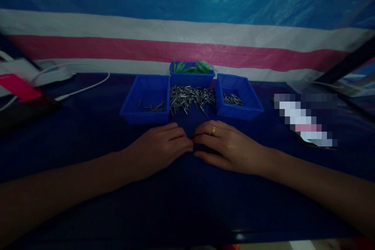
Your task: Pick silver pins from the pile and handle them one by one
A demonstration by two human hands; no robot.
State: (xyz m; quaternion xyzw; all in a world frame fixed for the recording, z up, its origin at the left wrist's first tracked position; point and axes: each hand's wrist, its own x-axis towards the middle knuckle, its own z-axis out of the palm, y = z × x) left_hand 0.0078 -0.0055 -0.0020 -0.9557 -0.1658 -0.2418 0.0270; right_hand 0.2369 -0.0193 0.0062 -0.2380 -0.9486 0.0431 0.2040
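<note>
My left hand (pixel 161 144) rests on the dark blue table, its fingers close together and slightly bent, with nothing seen in it. Facing it, fingertips almost touching, my right hand (pixel 227 144) lies with fingers a little apart and a gold ring on one of them. Just beyond both hands is a loose pile of slim silvery metal pins (pixel 189 97), resembling pop rivets. Left of the pile stands a blue bin (pixel 146 117) with a few pins inside. The blue bin (pixel 246 112) on the right holds a small heap of similar pins.
Behind the pile, another blue bin (pixel 191 80) contains green items in clear plastic (pixel 202 66). A white cable (pixel 88 87) and a pink-red object (pixel 22 88) lie at left. A blurred-out flat object (pixel 304 123) is at right. A striped sheet (pixel 187 4) hangs behind the table.
</note>
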